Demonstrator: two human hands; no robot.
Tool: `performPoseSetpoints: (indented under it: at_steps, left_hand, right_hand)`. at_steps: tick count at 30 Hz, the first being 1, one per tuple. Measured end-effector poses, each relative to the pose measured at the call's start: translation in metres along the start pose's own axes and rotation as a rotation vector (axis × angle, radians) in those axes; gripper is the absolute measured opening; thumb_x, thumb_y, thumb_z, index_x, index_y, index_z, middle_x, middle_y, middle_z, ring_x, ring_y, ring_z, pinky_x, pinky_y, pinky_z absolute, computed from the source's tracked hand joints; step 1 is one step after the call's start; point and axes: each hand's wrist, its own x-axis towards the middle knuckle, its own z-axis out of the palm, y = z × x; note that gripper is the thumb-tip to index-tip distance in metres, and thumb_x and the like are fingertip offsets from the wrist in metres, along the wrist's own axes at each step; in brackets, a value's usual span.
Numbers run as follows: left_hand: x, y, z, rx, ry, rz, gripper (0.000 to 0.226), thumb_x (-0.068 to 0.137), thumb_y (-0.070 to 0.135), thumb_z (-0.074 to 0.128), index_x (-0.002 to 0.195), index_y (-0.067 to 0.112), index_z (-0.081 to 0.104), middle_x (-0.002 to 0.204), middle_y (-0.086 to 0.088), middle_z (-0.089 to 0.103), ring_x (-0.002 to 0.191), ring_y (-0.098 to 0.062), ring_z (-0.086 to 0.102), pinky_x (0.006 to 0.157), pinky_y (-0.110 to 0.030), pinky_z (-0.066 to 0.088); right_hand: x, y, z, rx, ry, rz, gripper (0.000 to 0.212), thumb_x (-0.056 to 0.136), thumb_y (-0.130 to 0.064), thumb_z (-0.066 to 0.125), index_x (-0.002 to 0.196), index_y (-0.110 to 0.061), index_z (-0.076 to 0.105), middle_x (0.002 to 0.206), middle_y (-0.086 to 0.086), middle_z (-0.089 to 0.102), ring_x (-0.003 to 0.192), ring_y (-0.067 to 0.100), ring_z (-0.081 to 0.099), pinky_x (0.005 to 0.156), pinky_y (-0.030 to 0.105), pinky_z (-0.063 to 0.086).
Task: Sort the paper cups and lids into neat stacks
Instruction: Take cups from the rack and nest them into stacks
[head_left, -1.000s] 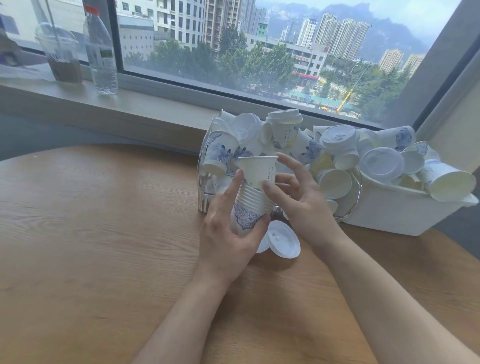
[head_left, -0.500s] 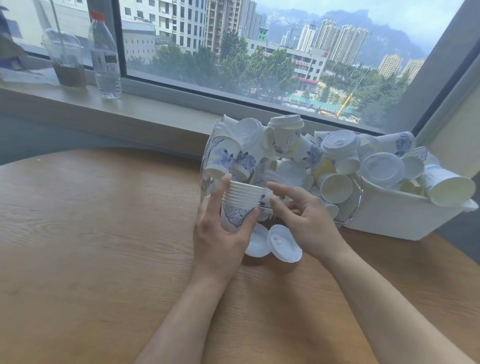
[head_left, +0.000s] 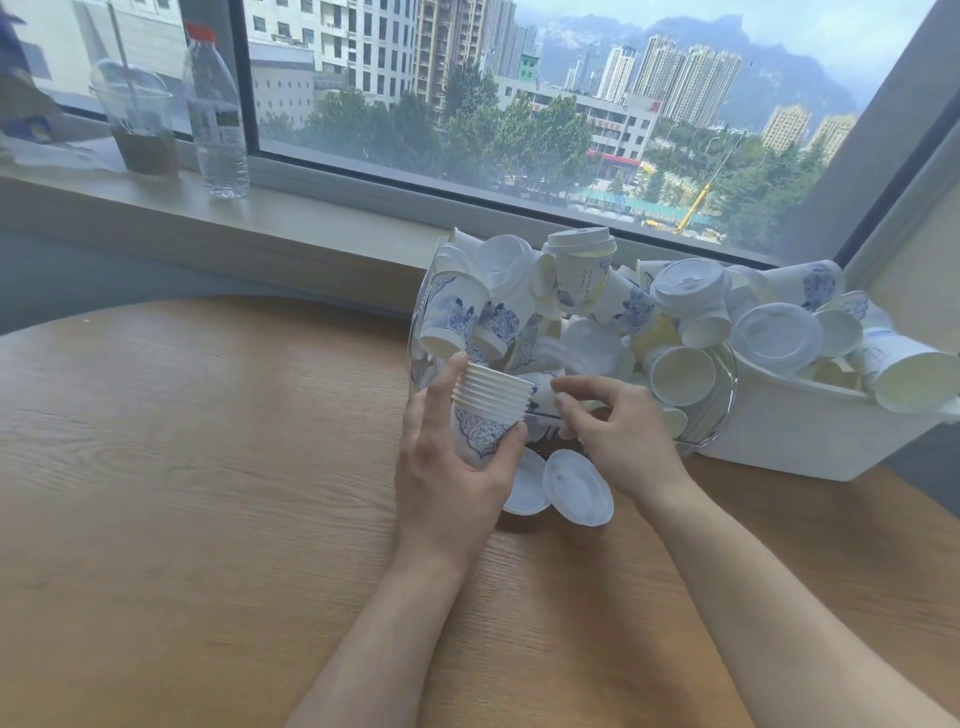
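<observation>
My left hand (head_left: 447, 478) grips a nested stack of white paper cups with a blue pattern (head_left: 491, 410), held upright just above the wooden table (head_left: 208, 467). My right hand (head_left: 618, 436) hovers just right of the stack's rim with fingers loosely bent and nothing in them. Two white lids (head_left: 576, 486) lie flat on the table under my hands. Behind them, a jumbled pile of loose cups and lids (head_left: 685, 291) fills a clear container (head_left: 727, 410) and a white bin (head_left: 810, 436).
On the windowsill at the back left stand a water bottle (head_left: 215, 114) and a clear plastic cup with a dark drink (head_left: 140, 119). The white bin overhangs the table's right edge. Bare wood stretches to the left and toward me.
My right hand pushed a cup down onto the stack and has let go of it. The stack is lower and its rims now sit level.
</observation>
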Motion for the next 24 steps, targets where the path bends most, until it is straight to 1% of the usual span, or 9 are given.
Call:
performPoseSetpoints:
  at_steps: [4,7,9,11,13,15,17,20,24]
  left_hand:
    - [-0.001,0.001,0.001,0.016,-0.006,-0.004,0.079,0.081,0.036,0.086,0.149,0.032,0.048,0.129,0.008,0.057,0.116,0.02,0.044,0.092,0.004,0.03]
    - [-0.002,0.001,0.001,0.02,-0.008,0.004,0.08,0.08,0.037,0.086,0.149,0.032,0.047,0.133,0.007,0.057,0.118,0.018,0.045,0.093,0.004,0.03]
    - [-0.001,0.002,0.0,0.018,-0.013,-0.001,0.082,0.079,0.043,0.084,0.15,0.035,0.045,0.139,0.007,0.056,0.122,0.009,0.048,0.095,0.003,0.031]
    - [-0.001,0.002,0.0,0.021,-0.025,-0.007,0.084,0.079,0.046,0.083,0.151,0.038,0.042,0.144,0.008,0.054,0.129,-0.002,0.049,0.098,0.004,0.03]
    - [-0.001,0.001,0.001,0.024,-0.034,-0.005,0.085,0.079,0.045,0.084,0.151,0.039,0.04,0.145,0.007,0.053,0.131,-0.006,0.049,0.098,0.004,0.03]
    - [-0.002,0.0,0.001,0.025,-0.034,-0.004,0.085,0.079,0.044,0.085,0.151,0.041,0.04,0.144,0.008,0.053,0.131,-0.007,0.05,0.098,0.002,0.031]
    - [-0.002,0.001,0.002,0.025,-0.033,-0.005,0.085,0.079,0.044,0.085,0.151,0.042,0.039,0.142,0.011,0.053,0.129,-0.005,0.05,0.098,-0.003,0.034]
    - [-0.002,0.002,0.003,0.027,-0.025,0.01,0.084,0.079,0.046,0.083,0.151,0.039,0.04,0.137,0.015,0.054,0.128,-0.008,0.051,0.102,-0.02,0.042]
    - [-0.003,0.002,0.003,0.022,-0.026,0.009,0.086,0.08,0.041,0.084,0.153,0.036,0.04,0.139,0.012,0.056,0.131,-0.012,0.051,0.108,-0.035,0.047]
  right_hand:
    - [0.004,-0.006,-0.002,0.075,0.08,-0.045,0.013,0.097,-0.02,0.072,0.106,-0.027,0.078,0.088,-0.011,0.077,0.07,0.007,0.072,0.059,0.014,0.05]
    - [0.006,-0.014,-0.007,0.125,0.147,-0.116,0.01,0.097,-0.021,0.072,0.102,-0.028,0.077,0.089,-0.014,0.077,0.072,0.008,0.073,0.059,0.013,0.05]
    - [0.007,-0.018,-0.011,0.131,0.192,-0.18,0.009,0.097,-0.024,0.072,0.1,-0.031,0.076,0.09,-0.015,0.076,0.072,0.008,0.072,0.06,0.014,0.05]
    - [0.007,-0.021,-0.015,0.132,0.232,-0.241,0.01,0.097,-0.026,0.071,0.099,-0.036,0.074,0.092,-0.014,0.076,0.072,0.01,0.072,0.062,0.018,0.054]
    - [0.008,-0.024,-0.018,0.144,0.25,-0.297,0.014,0.096,-0.027,0.072,0.1,-0.04,0.069,0.092,-0.012,0.075,0.073,0.014,0.072,0.064,0.027,0.06]
    - [0.008,-0.028,-0.02,0.159,0.24,-0.341,0.022,0.094,-0.027,0.074,0.102,-0.045,0.064,0.093,-0.011,0.074,0.076,0.015,0.072,0.065,0.026,0.06]
    - [0.007,-0.032,-0.021,0.153,0.207,-0.369,0.025,0.094,-0.025,0.073,0.103,-0.047,0.064,0.094,-0.012,0.075,0.08,0.013,0.073,0.069,0.021,0.057]
    - [0.005,-0.035,-0.02,0.105,0.149,-0.415,0.028,0.098,-0.017,0.07,0.104,-0.045,0.069,0.097,-0.016,0.075,0.088,0.012,0.073,0.076,0.017,0.055]
    - [0.0,-0.034,-0.011,0.093,0.09,-0.413,0.021,0.1,-0.013,0.068,0.104,-0.032,0.074,0.099,-0.014,0.076,0.095,0.015,0.072,0.08,0.025,0.056]
